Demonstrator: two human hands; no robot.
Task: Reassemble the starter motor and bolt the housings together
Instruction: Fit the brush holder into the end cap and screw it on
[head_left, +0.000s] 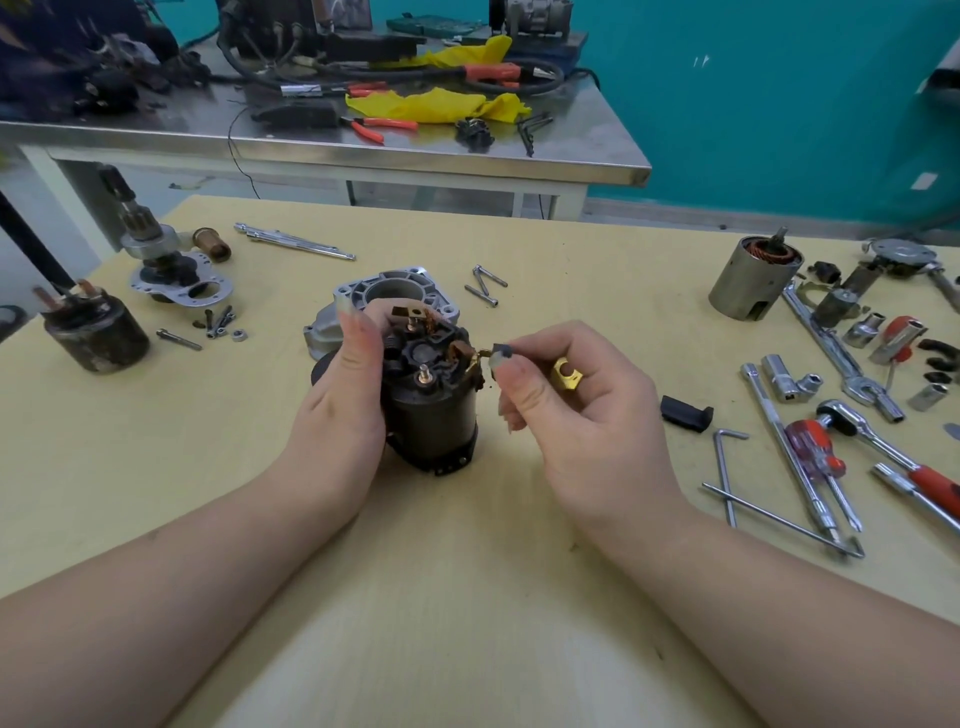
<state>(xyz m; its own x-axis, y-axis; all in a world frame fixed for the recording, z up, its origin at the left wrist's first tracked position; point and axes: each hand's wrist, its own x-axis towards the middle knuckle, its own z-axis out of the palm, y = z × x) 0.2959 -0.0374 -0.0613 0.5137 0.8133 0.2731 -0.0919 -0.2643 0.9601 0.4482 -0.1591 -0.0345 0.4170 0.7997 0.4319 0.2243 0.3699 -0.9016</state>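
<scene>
Near the bench's front edge: left hand (343, 395) wrapped around black motor housing (428, 410), fingers curled behind it; right hand (566, 405) pinching small dark brush (501, 352) beside its top rim.

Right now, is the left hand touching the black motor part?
Touching. The head view shows the left hand wrapped around the side of the black motor body, fingers curled over its top edge with no gap.

Yellow rag (441, 106), orange pliers (382, 126) behind.
</scene>
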